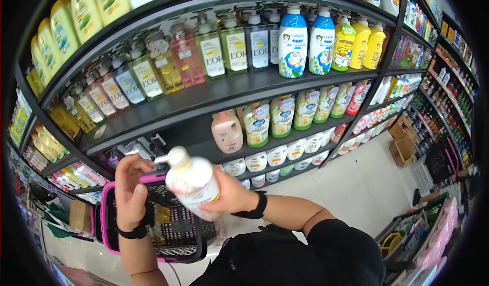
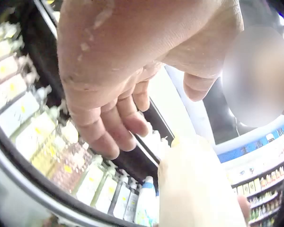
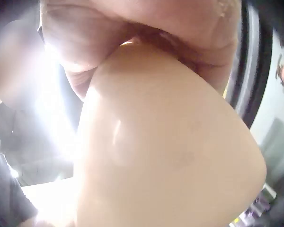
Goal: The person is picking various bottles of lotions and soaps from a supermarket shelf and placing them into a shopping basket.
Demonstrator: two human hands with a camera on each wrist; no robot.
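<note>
A white pump bottle with a cream-coloured pump head tilts over the basket in the head view. My right hand grips its side, fingers and thumb round the body. Beside the pump spout, my left hand is raised with relaxed, slightly bent fingers, holding nothing. The left wrist view has the left hand above and left of the pale bottle. Close up in the right wrist view, the bottle fills the middle under the right hand; its label is not visible there.
A black basket with a pink rim stands below the hands, a yellowish item inside. Shelves of pump bottles curve across the front. A peach bottle stands on the lower shelf. Cardboard boxes sit on the floor at the right.
</note>
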